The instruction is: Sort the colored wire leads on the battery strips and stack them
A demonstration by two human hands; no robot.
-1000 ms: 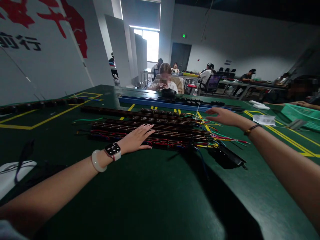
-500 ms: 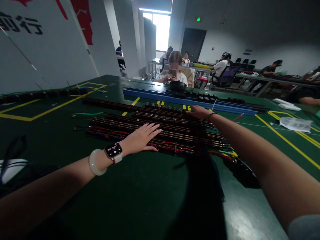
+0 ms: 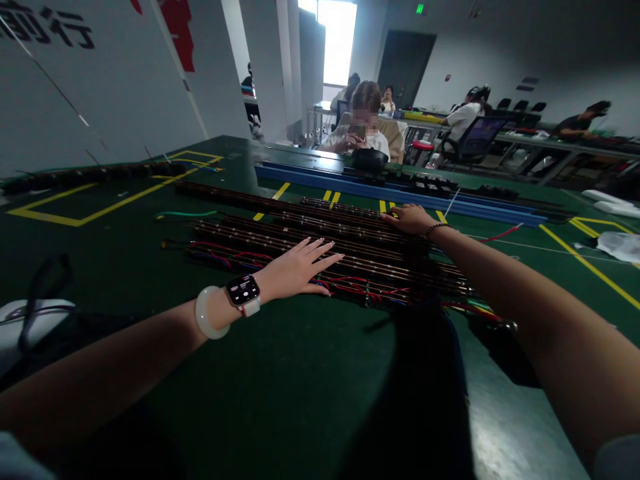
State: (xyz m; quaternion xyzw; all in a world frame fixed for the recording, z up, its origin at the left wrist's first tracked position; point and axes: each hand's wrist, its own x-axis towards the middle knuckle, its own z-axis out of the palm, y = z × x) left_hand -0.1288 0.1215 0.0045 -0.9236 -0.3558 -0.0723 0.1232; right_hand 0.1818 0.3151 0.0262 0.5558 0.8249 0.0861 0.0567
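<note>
Upper centre, a blue rail (image 3: 320, 181) is carrying black parts (image 3: 434, 183); on the green tabletop (image 3: 285, 373), we're resting our open left grip (image 3: 294, 267) over dark strips (image 3: 235, 238), our right grip (image 3: 411, 219) unclear.

Single head-worn view, forward and down across the green table (image 3: 290, 367)

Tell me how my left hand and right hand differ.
The left hand has fingers extended and spread; the right hand has fingers more bent. The left hand is over the nearer dark strips, the right hand at the farther strips. The left wears a watch and pale bangle, the right a dark bracelet. Both hands are palm down.
</note>
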